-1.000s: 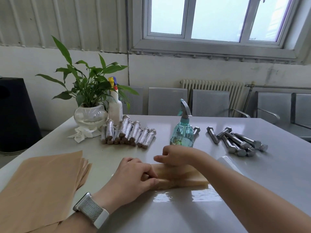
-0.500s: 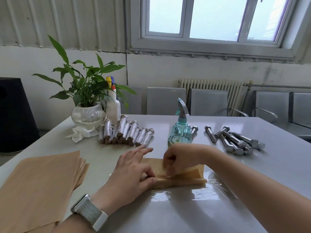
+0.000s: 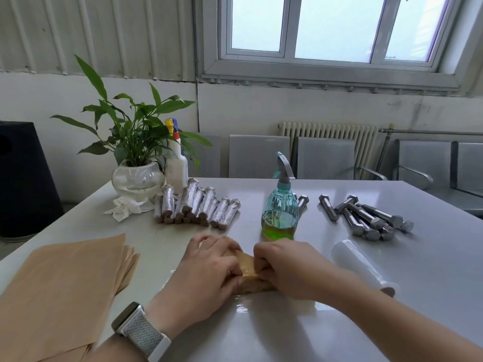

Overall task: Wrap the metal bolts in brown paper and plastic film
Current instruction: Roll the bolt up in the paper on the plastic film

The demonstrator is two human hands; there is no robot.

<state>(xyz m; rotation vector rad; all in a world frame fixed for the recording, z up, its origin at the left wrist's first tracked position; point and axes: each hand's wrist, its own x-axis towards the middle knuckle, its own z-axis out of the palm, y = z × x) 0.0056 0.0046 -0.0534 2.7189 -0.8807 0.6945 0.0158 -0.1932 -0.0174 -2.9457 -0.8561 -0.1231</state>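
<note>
A stack of brown paper sheets is lying at the near left of the bench. Farther back, a row of wrapped bolts is sitting beside a potted plant and a white bottle. At the near middle, the left hand and the right hand are curling their fingers onto a brown paper bundle, which is lying between and partly under them on clear plastic film. Just behind the right hand a green spray bottle is standing. To the right a film roll is lying, and at the far right bare metal bolts are piled.
</note>
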